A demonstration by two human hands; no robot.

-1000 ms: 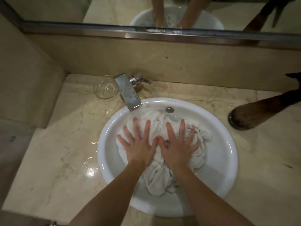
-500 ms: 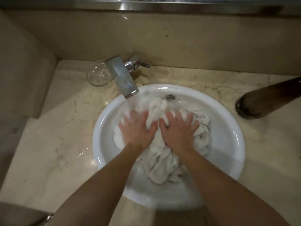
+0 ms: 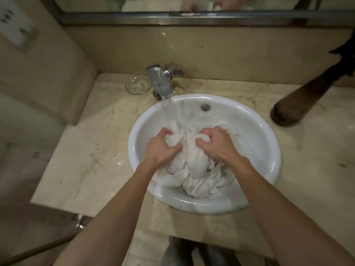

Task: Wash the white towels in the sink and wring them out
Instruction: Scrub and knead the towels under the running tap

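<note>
**Both hands bunching wet towels under running tap**

Marble counter (image 3: 80,166) fills most of the view, w/ the round white sink (image 3: 269,162) set into it, right of centre. Mirror frame (image 3: 192,18) runs along the back wall. A dark brown object (image 3: 299,104) leans onto the counter just right of the basin; can't tell what it is.

The white towels (image 3: 194,169) lie in a twisted heap inside the bowl, piled toward the near wall. Left hand (image 3: 161,148) has fingers curled tight into a wad of cloth at the heap's far-left side; right hand (image 3: 217,144) likewise, fingers dug in and closed round a fold at the far right. Both grips full, nothing slack. Water runs from the chrome faucet (image 3: 161,83) & lands just beyond the left hand.

Step looks like mid-wash, not wringing yet. To do it well, prob.: knead & rub the two handfuls against each other under the stream, turn the heap so the lower folds get wet too, keep cloth low in the bowl to limit splash.

Room: open basin to the far right of the heap, overflow hole (image 3: 205,107) at the back. Faucet spout overhangs the far-left rim, so lifting there is tight. Glass dish (image 3: 138,85) sits just left of the faucet; an elbow swing or splash could reach it. Puddle (image 3: 119,160) on the counter left of the rim.
</note>
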